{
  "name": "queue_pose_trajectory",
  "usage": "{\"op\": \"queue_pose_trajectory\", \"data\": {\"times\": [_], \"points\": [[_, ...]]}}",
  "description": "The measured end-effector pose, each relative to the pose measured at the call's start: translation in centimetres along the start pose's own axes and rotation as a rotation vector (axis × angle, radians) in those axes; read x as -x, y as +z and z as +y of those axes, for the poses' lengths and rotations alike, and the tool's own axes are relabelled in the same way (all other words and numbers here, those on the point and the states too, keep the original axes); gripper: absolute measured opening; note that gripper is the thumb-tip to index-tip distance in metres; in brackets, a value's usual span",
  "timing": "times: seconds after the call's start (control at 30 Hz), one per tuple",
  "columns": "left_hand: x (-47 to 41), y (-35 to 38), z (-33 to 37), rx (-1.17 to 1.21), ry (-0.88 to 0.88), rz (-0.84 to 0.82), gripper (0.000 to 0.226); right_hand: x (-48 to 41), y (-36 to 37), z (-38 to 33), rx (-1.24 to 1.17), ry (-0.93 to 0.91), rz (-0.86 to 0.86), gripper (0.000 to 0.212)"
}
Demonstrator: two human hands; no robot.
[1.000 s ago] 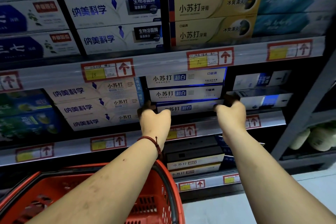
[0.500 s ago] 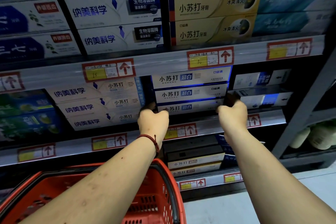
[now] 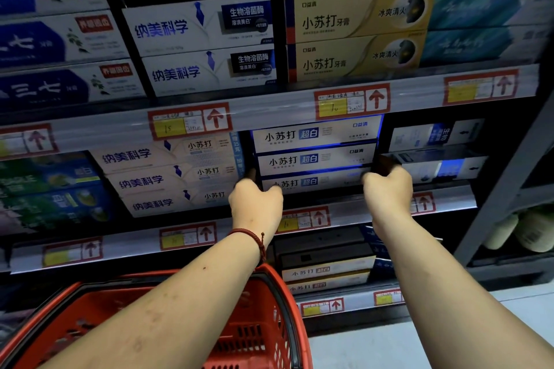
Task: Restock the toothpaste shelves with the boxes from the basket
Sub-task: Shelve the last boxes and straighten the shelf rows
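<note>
The left hand [image 3: 256, 204] and right hand [image 3: 388, 192] each grip an end of the toothpaste boxes [image 3: 314, 159].

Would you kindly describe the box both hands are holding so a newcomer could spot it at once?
Start at the red basket and look up to the middle shelf. In its stack of three white-and-blue boxes, it is the bottom box, the only one gripped at each end by the left hand and right hand.
</note>
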State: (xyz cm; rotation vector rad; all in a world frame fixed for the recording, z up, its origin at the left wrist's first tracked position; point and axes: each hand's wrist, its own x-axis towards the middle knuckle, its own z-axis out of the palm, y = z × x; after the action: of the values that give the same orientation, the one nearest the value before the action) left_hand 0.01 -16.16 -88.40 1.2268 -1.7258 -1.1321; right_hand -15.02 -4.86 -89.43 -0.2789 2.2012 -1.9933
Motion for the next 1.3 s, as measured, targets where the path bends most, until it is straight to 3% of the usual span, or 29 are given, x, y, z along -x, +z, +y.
{"op": "queue_pose_trajectory", "data": {"times": [0.07,0.17,0.33,0.57,0.67,0.77,0.93,1.0,1.1,1.17,1.3], "points": [[0.3,-0.4,0.3,0.004,0.095,0.008,0.052,0.0,0.0,-0.7,0.044,-0.087,0.030,0.058],[0.4,-1.0,1.0,0.033,0.132,0.030,0.047,0.0,0.2,-1.9,0.045,-0.195,0.021,0.065],[0.7,-1.2,1.8,0.037,0.178,0.026,0.046,0.1,0.4,-2.6,0.027,-0.172,0.025,0.060],[-0.1,-1.0,2.9,0.116,0.017,-0.004,0.020,-0.3,0.2,-2.8,0.083,-0.144,0.067,0.048],[-0.3,-0.9,3.0,0.151,-0.015,0.001,0.025,-0.2,0.2,-2.7,0.105,-0.150,0.061,0.051],[-0.5,-1.0,2.8,0.146,-0.016,0.002,0.044,0.0,0.1,-2.7,0.112,-0.149,0.051,0.050],[-0.4,-1.1,3.1,0.111,-0.009,-0.025,0.049,0.4,-0.2,-3.2,0.187,-0.152,0.006,0.050],[-0.1,-1.5,3.3,0.086,-0.007,-0.041,0.044,0.8,-0.3,-3.3,0.248,-0.155,-0.012,0.053],[0.3,-3.3,3.0,0.035,0.016,-0.062,0.025,2.4,-0.5,-3.5,0.339,-0.168,-0.010,0.036],[0.8,-5.1,2.6,-0.010,0.045,-0.076,0.017,3.7,-0.4,-3.7,0.383,-0.173,-0.055,0.043],[0.9,-10.4,0.6,-0.141,0.116,-0.118,0.043,8.1,1.2,-5.4,0.421,-0.200,-0.161,0.058]]}}
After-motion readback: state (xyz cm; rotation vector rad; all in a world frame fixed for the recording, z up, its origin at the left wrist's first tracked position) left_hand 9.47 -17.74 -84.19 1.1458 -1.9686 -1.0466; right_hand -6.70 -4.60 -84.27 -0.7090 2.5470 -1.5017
